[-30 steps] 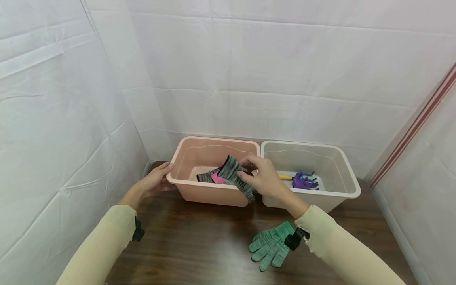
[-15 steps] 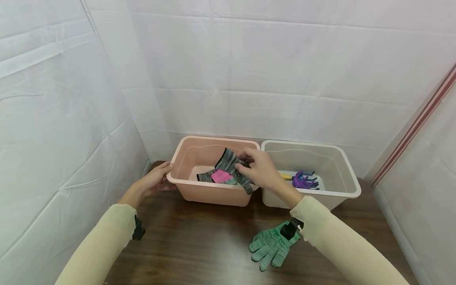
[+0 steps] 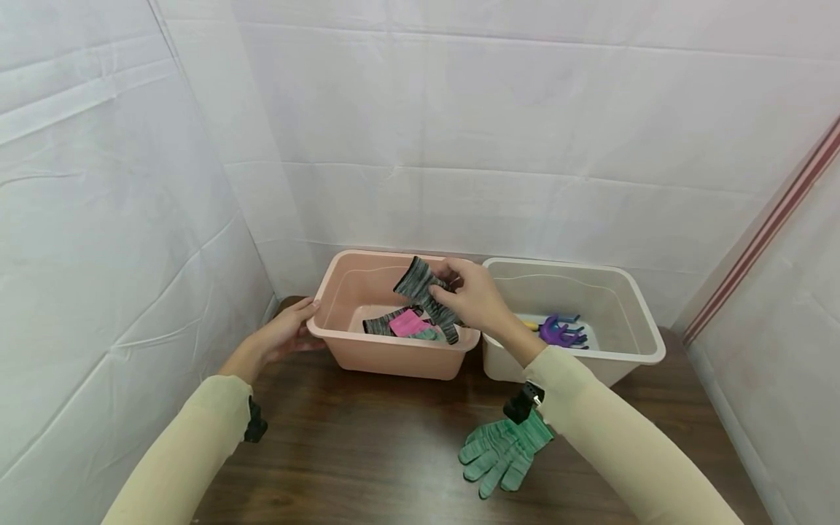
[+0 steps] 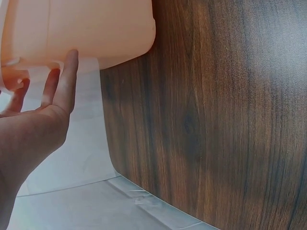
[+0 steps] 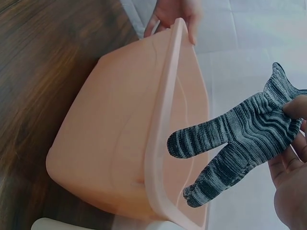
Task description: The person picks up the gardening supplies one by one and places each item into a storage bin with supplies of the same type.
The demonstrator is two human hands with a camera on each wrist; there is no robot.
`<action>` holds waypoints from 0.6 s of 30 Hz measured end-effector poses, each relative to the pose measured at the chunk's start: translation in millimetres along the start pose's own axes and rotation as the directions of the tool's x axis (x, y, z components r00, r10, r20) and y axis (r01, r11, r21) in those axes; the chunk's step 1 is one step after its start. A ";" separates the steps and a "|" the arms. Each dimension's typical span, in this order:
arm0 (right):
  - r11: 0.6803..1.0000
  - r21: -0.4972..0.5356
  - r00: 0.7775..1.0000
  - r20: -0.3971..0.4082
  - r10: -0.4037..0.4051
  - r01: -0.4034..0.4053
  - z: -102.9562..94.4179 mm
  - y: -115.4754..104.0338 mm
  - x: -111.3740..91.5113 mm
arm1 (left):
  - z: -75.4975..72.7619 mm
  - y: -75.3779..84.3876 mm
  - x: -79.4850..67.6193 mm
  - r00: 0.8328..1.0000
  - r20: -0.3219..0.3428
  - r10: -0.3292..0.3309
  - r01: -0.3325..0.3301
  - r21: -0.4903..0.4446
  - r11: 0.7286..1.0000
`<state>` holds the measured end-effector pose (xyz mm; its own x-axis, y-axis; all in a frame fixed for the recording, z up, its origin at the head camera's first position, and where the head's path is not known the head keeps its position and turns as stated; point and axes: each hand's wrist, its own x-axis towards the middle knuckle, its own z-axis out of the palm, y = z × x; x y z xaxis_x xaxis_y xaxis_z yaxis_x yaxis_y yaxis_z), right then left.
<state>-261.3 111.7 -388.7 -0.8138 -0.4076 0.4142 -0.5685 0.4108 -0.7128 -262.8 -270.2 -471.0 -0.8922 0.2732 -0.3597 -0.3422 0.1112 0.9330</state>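
Note:
My right hand [image 3: 477, 297] pinches a grey-and-black striped knit glove [image 3: 420, 283] between thumb and fingers. The glove hangs over the pink bin [image 3: 390, 362] near its right end, finger parts pointing down; in the right wrist view these glove fingers [image 5: 201, 142] overlap the bin's opening. At the bin's left end, my left hand [image 3: 286, 335] holds the rim, thumb on top and fingers against the outer wall. Inside the bin lie another grey striped knit piece [image 3: 376, 326], a pink piece [image 3: 407, 323] and some green fabric [image 3: 428, 335].
A pale grey bin [image 3: 593, 356] stands right beside the pink one. It holds a purple pronged tool head [image 3: 559, 334] and a yellow handle [image 3: 530, 326]. A green knit glove [image 3: 502, 452] lies on the brown wooden table [image 3: 354, 445], below my right forearm. White sheeting [image 3: 420, 131] surrounds the table.
My right hand has moved up and away from me with the striped glove, from the bin's front rim to over its opening. My left hand has stayed at the rim.

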 end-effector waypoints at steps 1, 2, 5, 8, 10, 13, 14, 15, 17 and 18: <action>1.000 0.005 1.000 0.001 0.006 -0.006 0.1 0.8 1.2 | 0.0 -0.1 0.0 1.000 0.002 0.001 -0.001 -0.001 1.000; 1.000 0.008 1.000 0.000 0.010 -0.010 0.2 1.8 2.3 | 0.2 -0.1 0.1 1.000 0.004 0.002 -0.002 -0.001 1.000; 1.000 0.007 1.000 -0.005 0.019 -0.019 1.1 5.4 6.0 | 0.3 -0.3 0.2 1.000 0.006 0.004 -0.004 -0.009 1.000; 1.000 0.007 0.999 -0.018 0.031 -0.030 2.8 9.1 10.5 | 0.5 -0.2 0.0 1.000 0.011 0.007 -0.007 -0.014 1.000; 0.999 0.011 0.999 -0.028 0.046 -0.045 4.3 11.1 12.8 | 0.6 -0.2 -0.7 1.000 0.012 0.008 -0.008 -0.011 1.000; 0.998 0.017 0.997 -0.041 0.065 -0.065 6.2 13.8 15.4 | 1.7 -0.4 -1.7 1.000 0.010 0.008 -0.008 -0.008 1.000; 0.997 0.021 0.996 -0.043 0.072 -0.071 6.7 14.4 15.8 | 1.9 -0.5 -1.9 1.000 0.010 0.010 -0.010 -0.003 1.000; 0.997 0.027 0.996 -0.045 0.076 -0.075 7.3 15.2 16.3 | 2.0 -1.1 -2.0 1.000 0.008 0.010 -0.010 -0.002 1.000; 0.996 0.037 0.995 -0.049 0.083 -0.082 8.7 17.6 17.1 | 2.1 -2.2 -1.9 1.000 0.006 0.012 -0.012 -0.003 1.000; 0.995 0.040 0.995 -0.050 0.090 -0.088 9.6 19.1 17.1 | 1.8 -2.9 -1.9 1.000 0.006 0.016 -0.016 0.002 1.000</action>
<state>-285.0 104.8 -400.6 -0.8666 -0.3280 0.3760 -0.4894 0.4120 -0.7686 -259.6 -269.3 -473.0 -0.8957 0.2810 -0.3447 -0.3273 0.1083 0.9387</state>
